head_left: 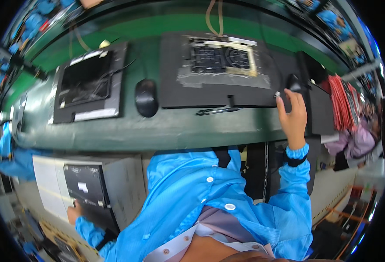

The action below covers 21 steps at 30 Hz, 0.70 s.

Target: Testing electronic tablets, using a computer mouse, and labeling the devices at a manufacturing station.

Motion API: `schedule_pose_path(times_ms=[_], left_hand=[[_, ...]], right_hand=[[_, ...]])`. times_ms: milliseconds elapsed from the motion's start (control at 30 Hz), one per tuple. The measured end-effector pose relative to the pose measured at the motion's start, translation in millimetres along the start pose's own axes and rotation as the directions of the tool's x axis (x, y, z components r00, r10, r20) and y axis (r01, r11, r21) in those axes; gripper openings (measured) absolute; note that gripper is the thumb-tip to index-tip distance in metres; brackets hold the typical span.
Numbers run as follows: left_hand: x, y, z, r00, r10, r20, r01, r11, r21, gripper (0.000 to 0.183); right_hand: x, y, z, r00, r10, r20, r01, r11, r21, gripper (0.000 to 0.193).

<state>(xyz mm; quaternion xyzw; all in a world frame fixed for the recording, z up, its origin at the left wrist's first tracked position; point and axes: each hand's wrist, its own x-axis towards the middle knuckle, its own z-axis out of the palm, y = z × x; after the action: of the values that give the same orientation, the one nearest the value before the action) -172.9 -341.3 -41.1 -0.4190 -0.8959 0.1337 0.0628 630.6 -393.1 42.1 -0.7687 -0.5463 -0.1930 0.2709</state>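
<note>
Black taped board (174, 81) set back from table's (179, 131) near edge, right hand (294, 117) at its near-right corner, fingers narrow, hold on white bit (277, 93) unclear, left hand (73, 213) by pale cabinet (127, 183), grip untellable; light, steady touch advisable

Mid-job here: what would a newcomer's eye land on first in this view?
Probably the bright blue jacket filling the lower middle. Next, the large black board with its taped centre, on the green table, and the right hand raised at its near right corner. At far right, the red stack stands out against the darker things.
</note>
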Motion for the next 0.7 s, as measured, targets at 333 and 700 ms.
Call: schedule_pose_path(times_ms=[333, 700], left_hand=[[-170, 300, -131, 0.332, 0.625, -0.707, -0.854, -0.120, -0.507, 0.034], [-228, 387, -156, 0.011, 0.707, -0.708, -0.679, -0.514, -0.525, 0.020]], right_hand=[[33, 116, 61, 0.941, 0.274, -0.198, -0.298, 0.949, -0.102, 0.055], [31, 128, 73, 0.900, 0.425, -0.091, -0.423, 0.905, 0.047, 0.048]])
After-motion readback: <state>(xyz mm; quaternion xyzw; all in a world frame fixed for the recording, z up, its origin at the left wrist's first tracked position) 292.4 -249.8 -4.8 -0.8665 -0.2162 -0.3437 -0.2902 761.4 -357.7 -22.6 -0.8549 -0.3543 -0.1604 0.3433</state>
